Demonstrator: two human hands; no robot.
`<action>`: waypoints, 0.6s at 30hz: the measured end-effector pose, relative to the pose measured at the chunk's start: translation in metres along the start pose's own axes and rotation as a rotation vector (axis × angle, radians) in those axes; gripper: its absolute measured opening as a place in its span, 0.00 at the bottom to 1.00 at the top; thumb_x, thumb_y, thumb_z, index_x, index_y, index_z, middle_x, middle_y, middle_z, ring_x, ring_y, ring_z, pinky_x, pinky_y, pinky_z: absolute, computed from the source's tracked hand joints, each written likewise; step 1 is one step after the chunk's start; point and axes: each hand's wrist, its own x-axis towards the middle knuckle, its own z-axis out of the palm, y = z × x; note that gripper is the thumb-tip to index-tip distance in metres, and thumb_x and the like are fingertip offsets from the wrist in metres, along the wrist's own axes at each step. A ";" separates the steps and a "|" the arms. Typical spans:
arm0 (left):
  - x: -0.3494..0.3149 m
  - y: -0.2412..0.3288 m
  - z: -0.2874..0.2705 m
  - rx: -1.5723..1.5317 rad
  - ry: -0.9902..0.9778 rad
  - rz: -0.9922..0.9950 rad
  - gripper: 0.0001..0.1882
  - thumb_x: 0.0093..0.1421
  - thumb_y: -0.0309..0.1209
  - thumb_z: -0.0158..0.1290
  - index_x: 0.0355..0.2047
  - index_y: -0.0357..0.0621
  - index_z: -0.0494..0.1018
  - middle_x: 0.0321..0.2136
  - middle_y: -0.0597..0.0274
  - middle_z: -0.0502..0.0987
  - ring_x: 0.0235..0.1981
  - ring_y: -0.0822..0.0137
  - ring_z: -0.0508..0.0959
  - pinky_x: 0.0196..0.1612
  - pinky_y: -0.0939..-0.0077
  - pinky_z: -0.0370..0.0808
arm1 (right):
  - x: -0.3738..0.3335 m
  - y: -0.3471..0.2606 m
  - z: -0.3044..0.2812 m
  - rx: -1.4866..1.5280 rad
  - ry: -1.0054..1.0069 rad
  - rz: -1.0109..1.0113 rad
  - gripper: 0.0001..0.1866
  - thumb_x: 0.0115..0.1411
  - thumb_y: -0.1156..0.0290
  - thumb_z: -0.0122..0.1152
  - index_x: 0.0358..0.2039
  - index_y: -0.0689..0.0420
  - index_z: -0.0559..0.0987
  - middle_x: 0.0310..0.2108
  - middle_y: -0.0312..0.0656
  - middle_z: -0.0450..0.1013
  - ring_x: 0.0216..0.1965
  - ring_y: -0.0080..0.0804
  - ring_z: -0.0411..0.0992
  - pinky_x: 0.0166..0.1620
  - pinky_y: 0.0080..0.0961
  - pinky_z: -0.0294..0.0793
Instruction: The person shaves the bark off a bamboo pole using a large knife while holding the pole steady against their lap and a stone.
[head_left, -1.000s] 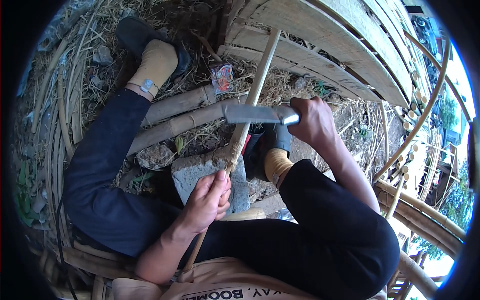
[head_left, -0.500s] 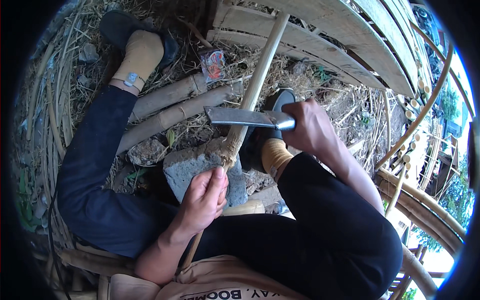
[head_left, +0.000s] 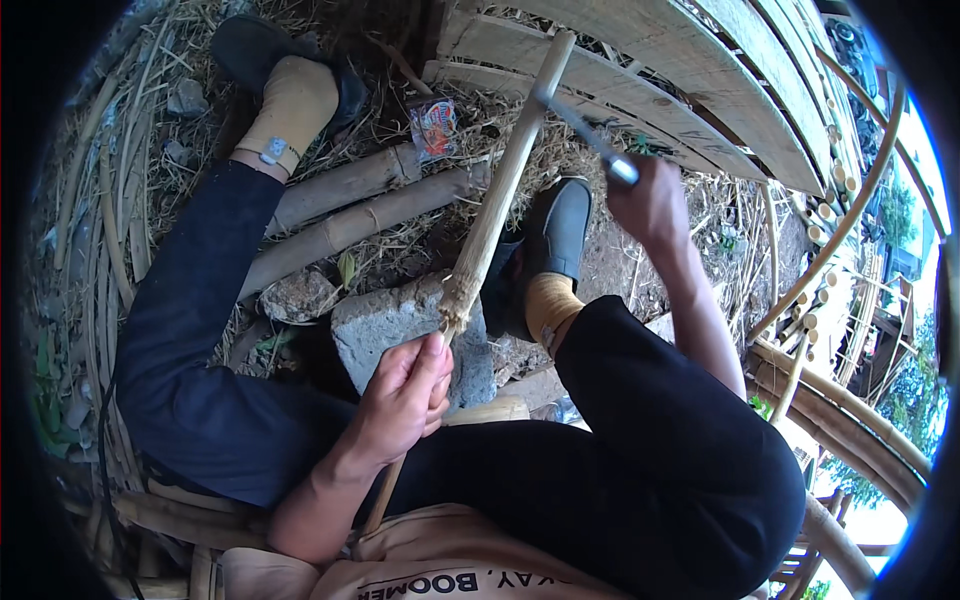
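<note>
My left hand (head_left: pixel 405 395) is closed round the thin lower end of a pale wooden stick (head_left: pixel 505 185), just below a rough, frayed collar. The stick slants up and away from me, its thicker part passing over a grey concrete block (head_left: pixel 385 325). My right hand (head_left: pixel 648 205) grips a machete (head_left: pixel 585 132) by its handle, which the fingers mostly hide. Slightly blurred, the blade reaches left to the upper part of the stick; whether it touches the wood I cannot tell.
Two bamboo poles (head_left: pixel 350 225) lie on the straw-strewn ground beyond the block, near a crumpled plastic wrapper (head_left: pixel 433 128). Wooden slats (head_left: pixel 640 100) stand at the far right. My shoes (head_left: pixel 556 232) rest either side of the stick. Cut bamboo (head_left: pixel 815 315) is stacked at right.
My right hand has moved the machete away from me, from the stick's lower middle up toward its far end. My left hand keeps its hold in nearly the same place.
</note>
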 end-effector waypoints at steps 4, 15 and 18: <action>-0.002 -0.006 0.000 -0.016 -0.005 0.001 0.21 0.77 0.44 0.37 0.26 0.50 0.59 0.14 0.78 0.52 0.10 0.85 0.49 0.12 0.85 0.45 | -0.012 0.014 -0.017 0.008 -0.083 -0.069 0.08 0.50 0.71 0.61 0.29 0.58 0.84 0.24 0.55 0.78 0.27 0.54 0.79 0.36 0.42 0.79; 0.004 -0.006 0.008 0.083 0.059 0.056 0.20 0.77 0.43 0.37 0.26 0.49 0.60 0.15 0.78 0.54 0.11 0.85 0.52 0.13 0.84 0.50 | -0.039 -0.037 -0.010 0.051 -0.251 -0.258 0.10 0.45 0.69 0.65 0.29 0.57 0.84 0.23 0.54 0.76 0.29 0.55 0.78 0.37 0.44 0.78; 0.008 -0.012 0.009 0.223 0.072 0.148 0.20 0.77 0.45 0.37 0.27 0.51 0.59 0.15 0.79 0.53 0.10 0.86 0.50 0.12 0.85 0.48 | -0.038 -0.027 -0.004 0.043 -0.168 -0.283 0.09 0.52 0.67 0.67 0.24 0.59 0.81 0.18 0.54 0.73 0.25 0.56 0.76 0.32 0.44 0.75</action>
